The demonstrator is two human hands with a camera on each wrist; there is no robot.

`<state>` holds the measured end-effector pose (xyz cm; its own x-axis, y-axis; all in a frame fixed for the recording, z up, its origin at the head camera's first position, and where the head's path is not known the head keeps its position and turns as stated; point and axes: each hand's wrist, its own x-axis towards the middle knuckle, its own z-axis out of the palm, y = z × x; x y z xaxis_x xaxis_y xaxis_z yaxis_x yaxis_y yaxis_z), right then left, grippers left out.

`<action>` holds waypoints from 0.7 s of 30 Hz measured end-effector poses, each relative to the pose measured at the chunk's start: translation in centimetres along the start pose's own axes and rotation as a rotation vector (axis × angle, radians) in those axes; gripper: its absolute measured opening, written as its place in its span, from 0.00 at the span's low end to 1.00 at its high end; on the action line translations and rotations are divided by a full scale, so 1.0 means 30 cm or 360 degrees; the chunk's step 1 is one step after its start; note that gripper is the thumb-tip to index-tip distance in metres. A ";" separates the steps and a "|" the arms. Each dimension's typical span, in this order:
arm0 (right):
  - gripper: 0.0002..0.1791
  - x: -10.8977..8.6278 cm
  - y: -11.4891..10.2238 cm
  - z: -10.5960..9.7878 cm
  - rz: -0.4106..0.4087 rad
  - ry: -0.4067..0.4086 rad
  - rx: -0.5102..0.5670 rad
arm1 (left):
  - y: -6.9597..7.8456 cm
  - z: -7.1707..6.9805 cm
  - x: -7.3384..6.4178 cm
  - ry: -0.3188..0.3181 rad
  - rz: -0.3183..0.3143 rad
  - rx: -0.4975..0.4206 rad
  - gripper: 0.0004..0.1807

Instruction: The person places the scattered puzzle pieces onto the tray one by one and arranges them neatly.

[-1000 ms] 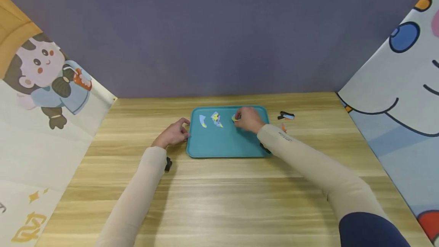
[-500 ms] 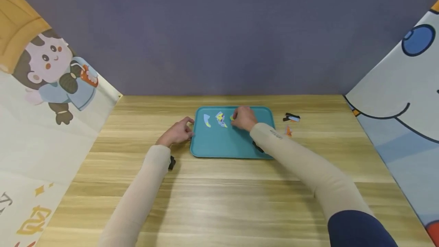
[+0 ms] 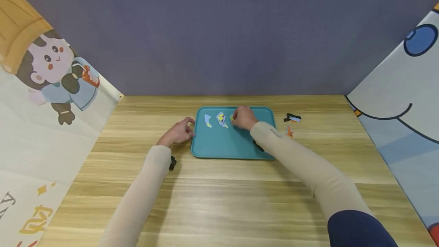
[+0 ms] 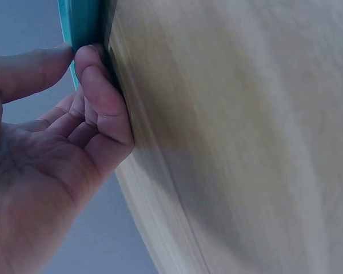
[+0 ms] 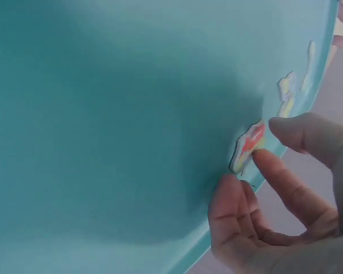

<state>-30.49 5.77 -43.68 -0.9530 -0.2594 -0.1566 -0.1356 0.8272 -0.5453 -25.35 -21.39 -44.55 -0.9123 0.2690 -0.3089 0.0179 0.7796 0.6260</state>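
On the wooden table lies a shallow teal tray. My left hand grips its left rim; in the left wrist view the thumb touches the rim and curled fingers press beside it. Over the tray's far half, my right hand holds a small flat puzzle piece with red and yellow print, low against the surface. The index finger touches it, while the thumb tip lies close to its edge. To its left are a curved pale-blue piece and a blue-and-yellow cluster of pieces.
Right of the tray, on the table, lie several black and light-blue pieces and an orange piece. A dark grey wall stands behind the table. Cartoon-printed panels flank both sides.
My right hand has shifted slightly left across the tray with the piece, closer to the cluster, then stays nearly still. My left hand keeps its place on the rim. The head view has turned slightly.
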 end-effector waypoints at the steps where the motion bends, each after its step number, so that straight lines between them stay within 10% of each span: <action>1: 0.14 -0.002 0.002 -0.004 -0.0010 -0.0011 -0.0008 | -0.001 0.000 0.002 0.0002 0.0005 0.0004 0.26; 21: 0.20 -0.181 0.209 -0.251 -0.0006 -0.0002 0.0010 | 0.004 0.007 -0.003 -0.0005 0.0005 -0.0035 0.26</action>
<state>-28.21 16.13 -40.03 -0.9521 -0.2632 -0.1557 -0.1375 0.8232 -0.5509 -25.18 -21.22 -44.59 -0.9108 0.2733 -0.3093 0.0115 0.7660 0.6428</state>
